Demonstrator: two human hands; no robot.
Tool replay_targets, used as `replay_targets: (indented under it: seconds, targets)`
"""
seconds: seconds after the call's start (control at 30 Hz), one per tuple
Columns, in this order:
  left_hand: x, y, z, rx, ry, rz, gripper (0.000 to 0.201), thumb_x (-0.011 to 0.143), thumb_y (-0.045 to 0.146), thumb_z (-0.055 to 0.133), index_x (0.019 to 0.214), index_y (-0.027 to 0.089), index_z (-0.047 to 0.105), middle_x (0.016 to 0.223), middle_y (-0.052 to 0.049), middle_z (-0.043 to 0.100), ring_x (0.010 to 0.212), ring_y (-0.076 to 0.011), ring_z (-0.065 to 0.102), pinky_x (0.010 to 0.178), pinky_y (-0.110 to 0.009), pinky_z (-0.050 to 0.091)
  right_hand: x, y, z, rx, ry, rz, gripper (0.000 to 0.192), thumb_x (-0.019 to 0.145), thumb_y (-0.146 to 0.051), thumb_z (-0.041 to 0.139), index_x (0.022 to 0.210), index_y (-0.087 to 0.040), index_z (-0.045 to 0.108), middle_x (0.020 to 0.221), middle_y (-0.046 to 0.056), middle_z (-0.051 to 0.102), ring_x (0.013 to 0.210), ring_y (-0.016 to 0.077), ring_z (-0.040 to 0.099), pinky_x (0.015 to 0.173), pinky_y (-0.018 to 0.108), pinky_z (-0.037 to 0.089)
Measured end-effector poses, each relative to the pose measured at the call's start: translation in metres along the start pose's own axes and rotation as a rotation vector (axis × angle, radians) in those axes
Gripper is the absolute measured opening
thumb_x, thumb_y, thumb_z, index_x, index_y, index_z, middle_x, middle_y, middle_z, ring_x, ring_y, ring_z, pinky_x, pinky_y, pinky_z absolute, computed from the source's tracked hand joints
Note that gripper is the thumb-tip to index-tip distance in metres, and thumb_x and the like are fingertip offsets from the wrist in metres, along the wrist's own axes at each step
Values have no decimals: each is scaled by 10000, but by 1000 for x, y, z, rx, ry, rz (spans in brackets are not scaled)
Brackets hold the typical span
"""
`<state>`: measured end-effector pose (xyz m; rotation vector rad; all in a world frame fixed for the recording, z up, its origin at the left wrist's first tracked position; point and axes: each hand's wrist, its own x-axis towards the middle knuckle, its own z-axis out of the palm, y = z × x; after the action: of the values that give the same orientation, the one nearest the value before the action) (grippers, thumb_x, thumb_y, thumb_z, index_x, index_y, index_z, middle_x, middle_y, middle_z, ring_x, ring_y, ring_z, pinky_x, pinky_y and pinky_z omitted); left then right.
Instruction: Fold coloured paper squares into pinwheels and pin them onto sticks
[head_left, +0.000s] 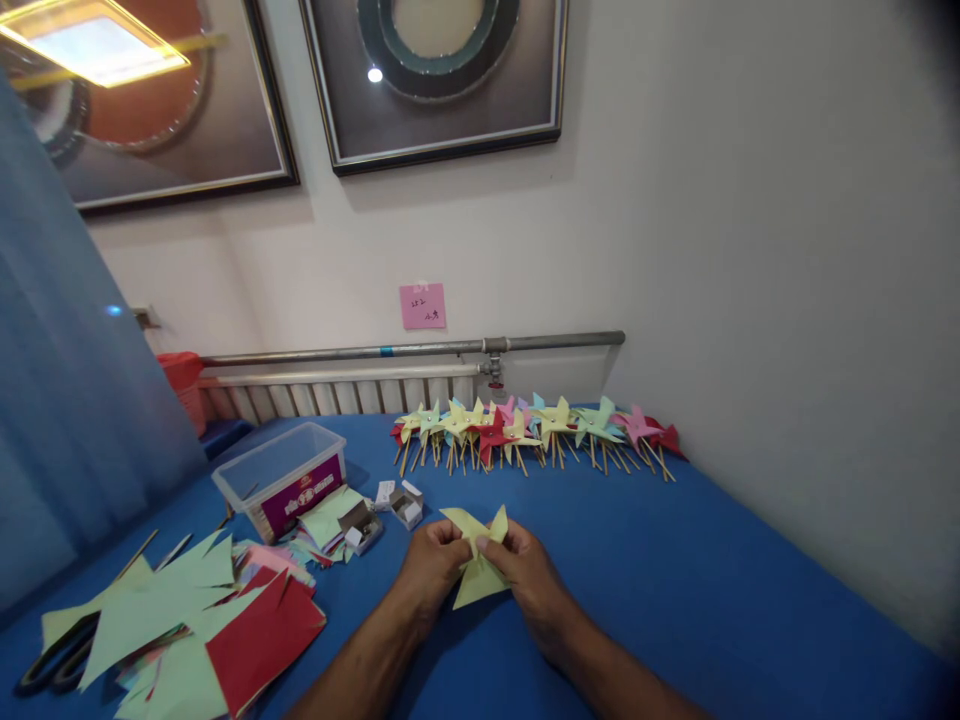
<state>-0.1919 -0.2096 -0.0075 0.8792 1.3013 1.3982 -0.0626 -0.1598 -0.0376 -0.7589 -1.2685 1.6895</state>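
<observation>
Where both thumbs cover its centre, the yellow-green paper (pixel 478 572) sits pinched between left hand (pixel 433 566) and right hand (pixel 529 578) — folds hidden.

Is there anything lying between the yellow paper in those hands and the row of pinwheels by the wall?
Nothing visible. Both hands, left hand and right hand, hold the yellow paper, and only bare blue table shows between it and the pinwheels. The small boxes sit off to the left.

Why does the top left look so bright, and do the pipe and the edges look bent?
Head view: a ceiling light's reflection glares off the framed picture; the wide lens bows the pipe and leans the edges. Both hands, left hand and right hand, and the yellow-green paper are evenly lit, fairly sharp.
</observation>
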Motion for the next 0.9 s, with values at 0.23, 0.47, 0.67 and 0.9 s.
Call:
replay_targets:
  seconds: [0.23, 0.47, 0.67, 0.9]
  targets:
    - [-2, 1, -1, -57, -31, -26, 301, 543, 353, 814, 618, 174, 584, 533, 23, 589, 466, -93, 474, 505, -234, 338, 4, 2, -2, -70, 36, 18, 336, 699, -439, 773, 886, -164, 729, 755, 35, 741, 653, 192, 633, 613, 291, 481]
    - [-4, 6, -1, -74, -23, -20, 340, 545, 397, 831, 599, 176, 578, 524, 23, 581, 480, -99, 477, 517, -242, 346, 3, -1, 1, -96, 36, 7, 301, 713, -420, 757, 891, -178, 740, 792, 44, 762, 667, 206, 656, 612, 293, 491]
    - [-1, 4, -1, -11, 44, 3, 314, 524, 367, 819, 573, 189, 565, 493, 43, 555, 461, -91, 435, 508, -240, 321, 3, -1, 1, -94, 8, -20, 268, 729, -402, 745, 873, -178, 720, 771, 32, 745, 681, 200, 650, 630, 289, 495]
    - [-3, 4, -2, -43, 17, 1, 324, 535, 381, 839, 591, 196, 579, 517, 37, 570, 479, -104, 460, 527, -242, 347, 2, -5, 3, -110, 8, -1, 248, 715, -378, 747, 855, -174, 727, 761, 33, 757, 659, 197, 658, 605, 278, 481]
